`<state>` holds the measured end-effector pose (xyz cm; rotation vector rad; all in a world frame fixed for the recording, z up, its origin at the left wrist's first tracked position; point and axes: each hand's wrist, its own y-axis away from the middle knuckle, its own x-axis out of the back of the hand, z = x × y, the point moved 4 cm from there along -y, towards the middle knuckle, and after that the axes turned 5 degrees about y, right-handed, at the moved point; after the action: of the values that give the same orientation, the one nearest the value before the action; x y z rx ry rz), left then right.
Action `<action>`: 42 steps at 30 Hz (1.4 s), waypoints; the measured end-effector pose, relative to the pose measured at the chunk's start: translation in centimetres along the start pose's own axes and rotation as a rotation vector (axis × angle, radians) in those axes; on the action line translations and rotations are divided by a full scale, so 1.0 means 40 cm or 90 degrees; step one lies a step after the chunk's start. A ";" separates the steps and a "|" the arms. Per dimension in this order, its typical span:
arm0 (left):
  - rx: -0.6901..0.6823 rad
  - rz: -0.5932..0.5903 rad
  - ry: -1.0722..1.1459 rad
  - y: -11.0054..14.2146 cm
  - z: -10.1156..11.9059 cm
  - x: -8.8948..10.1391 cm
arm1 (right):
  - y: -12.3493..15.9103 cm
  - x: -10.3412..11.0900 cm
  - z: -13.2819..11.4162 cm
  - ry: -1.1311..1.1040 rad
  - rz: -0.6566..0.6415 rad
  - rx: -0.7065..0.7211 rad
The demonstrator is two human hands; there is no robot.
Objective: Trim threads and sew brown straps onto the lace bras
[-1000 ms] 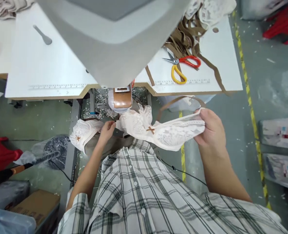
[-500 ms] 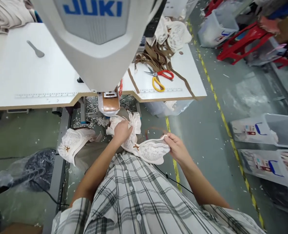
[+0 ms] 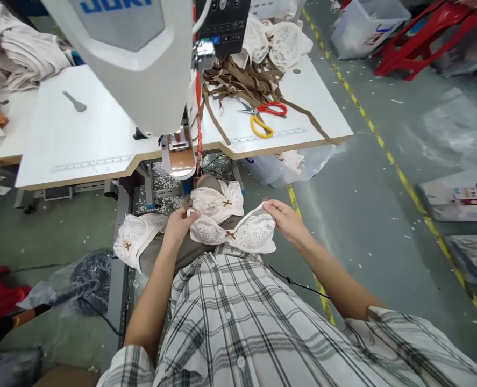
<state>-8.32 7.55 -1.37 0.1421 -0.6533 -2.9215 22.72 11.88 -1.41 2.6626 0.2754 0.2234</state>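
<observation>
A white lace bra (image 3: 252,235) with a small brown bow at its centre is stretched between my two hands, close to my waist. My left hand (image 3: 178,228) pinches the top edge of its left cup. At the other cup's upper corner, my right hand (image 3: 285,217) is closed on the edge. Behind it on my lap lies a second lace bra (image 3: 212,201), also with a brown bow. Another bra (image 3: 135,239) rests over my leg to the left. Just beyond my hands is the small work arm (image 3: 182,161) of the sewing machine (image 3: 137,86).
Red and yellow scissors (image 3: 262,119) lie on the white table (image 3: 322,115) near brown straps (image 3: 242,80) and more lace cups (image 3: 286,45). A grey flat tool (image 3: 75,102) is on the left side. A clear bin (image 3: 298,166) stands below; a red stool (image 3: 427,43) is at right.
My left hand has left the lap pile and taken hold of the bra's left cup edge. The bra is now spread level between both hands. The view has shifted.
</observation>
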 end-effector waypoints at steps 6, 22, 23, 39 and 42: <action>-0.015 -0.020 0.129 0.130 0.018 0.025 | -0.032 -0.097 -0.014 0.419 -0.015 0.235; -0.070 -0.012 0.120 0.253 -0.007 0.020 | 0.137 -0.362 -0.093 0.228 -0.325 0.344; -0.073 -0.012 0.117 0.254 -0.008 0.020 | 0.139 -0.374 -0.089 0.204 -0.331 0.337; 0.072 0.055 0.323 0.194 -0.048 -0.021 | 0.104 -0.403 -0.051 0.090 -0.311 0.258; 0.071 0.064 0.336 0.182 -0.051 -0.028 | 0.092 -0.400 -0.039 0.051 -0.343 0.199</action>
<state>-6.08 0.38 -0.02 0.8281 -0.6987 -2.5781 7.51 5.61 -0.15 2.7561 1.1100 0.1185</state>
